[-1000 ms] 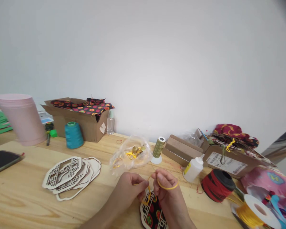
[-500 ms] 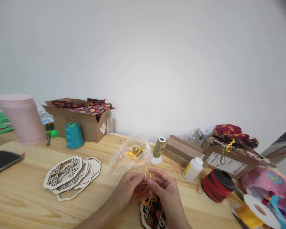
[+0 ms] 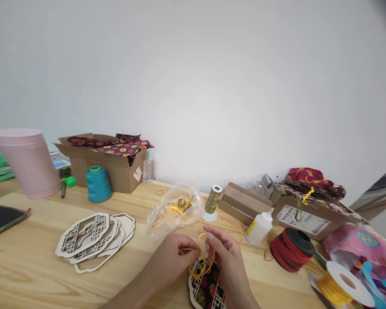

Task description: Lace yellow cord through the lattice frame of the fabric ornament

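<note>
My left hand [image 3: 175, 256] and my right hand [image 3: 224, 256] meet low in the middle of the view. Both pinch a thin yellow cord [image 3: 202, 256] that loops between them. Right under the cord lies a wooden lattice ornament backed with black patterned fabric [image 3: 206, 287], partly hidden by my right hand. Just beyond my hands sits a clear plastic bag with gold bells and yellow cord [image 3: 176, 209].
A stack of wooden lattice cutouts [image 3: 93, 236] lies left. A teal thread cone [image 3: 98, 183], cardboard box of fabric [image 3: 107, 161], pink bucket [image 3: 27, 162] and phone [image 3: 3, 218] stand farther left. An olive spool [image 3: 212, 201], glue bottle [image 3: 260, 227], red cord reel [image 3: 291, 249] and yellow cord reel [image 3: 342, 288] lie right.
The yellow loop that circled my right hand's fingers has come off. The cord now hangs in a small loop between both hands, just above the ornament.
</note>
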`<state>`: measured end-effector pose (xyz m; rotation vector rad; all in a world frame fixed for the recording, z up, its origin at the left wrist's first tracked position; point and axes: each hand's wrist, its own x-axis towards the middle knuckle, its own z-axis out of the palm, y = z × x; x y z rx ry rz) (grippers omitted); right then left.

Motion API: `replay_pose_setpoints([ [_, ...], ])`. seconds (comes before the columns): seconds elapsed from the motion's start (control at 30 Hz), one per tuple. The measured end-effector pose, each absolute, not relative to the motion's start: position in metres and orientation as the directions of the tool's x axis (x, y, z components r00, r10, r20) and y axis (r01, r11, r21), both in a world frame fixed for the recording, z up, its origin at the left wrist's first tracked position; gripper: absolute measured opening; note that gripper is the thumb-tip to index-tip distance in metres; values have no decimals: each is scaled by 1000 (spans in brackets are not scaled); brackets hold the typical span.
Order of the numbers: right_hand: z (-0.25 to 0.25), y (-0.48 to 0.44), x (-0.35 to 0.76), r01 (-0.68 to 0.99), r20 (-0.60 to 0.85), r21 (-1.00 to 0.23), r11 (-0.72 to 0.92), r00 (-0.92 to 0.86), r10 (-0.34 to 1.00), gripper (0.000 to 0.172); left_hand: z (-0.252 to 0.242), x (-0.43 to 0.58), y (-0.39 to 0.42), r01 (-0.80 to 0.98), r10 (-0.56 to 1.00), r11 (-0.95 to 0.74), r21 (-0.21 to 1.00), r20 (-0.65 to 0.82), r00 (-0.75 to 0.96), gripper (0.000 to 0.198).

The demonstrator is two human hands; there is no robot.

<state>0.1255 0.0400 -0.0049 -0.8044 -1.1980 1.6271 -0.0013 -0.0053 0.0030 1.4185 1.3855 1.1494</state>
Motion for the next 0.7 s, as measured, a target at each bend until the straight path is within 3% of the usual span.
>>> replay_pose_setpoints([
  [0.07, -3, 39, 125, -222, 27, -973, -56, -355, 934, 25, 2, -4, -4, 276, 992, -42, 960, 73, -103, 17],
  [0.17, -2, 35, 122, -55, 58, -998, 39, -383, 922, 27, 3, -8, -1, 187, 986, -8, 982, 39, -165, 16],
  [0.37, -11, 31, 120, 237, 133, -939, 248, -416, 900, 9, 6, -12, -1, -271, 970, 209, 940, -234, -65, 22],
  [0.47, -11, 34, 121, 227, 152, -939, 259, -402, 903, 18, 6, -13, -1, -412, 954, 269, 870, -298, -8, 23],
  [0.57, -10, 36, 123, 268, 183, -915, 302, -392, 902, 22, 7, -13, 0, -372, 956, 263, 890, -291, -20, 25],
  [0.7, -12, 37, 125, 372, 249, -839, 397, -387, 888, 17, 8, -13, 1, -147, 978, 187, 971, -199, -68, 28],
])
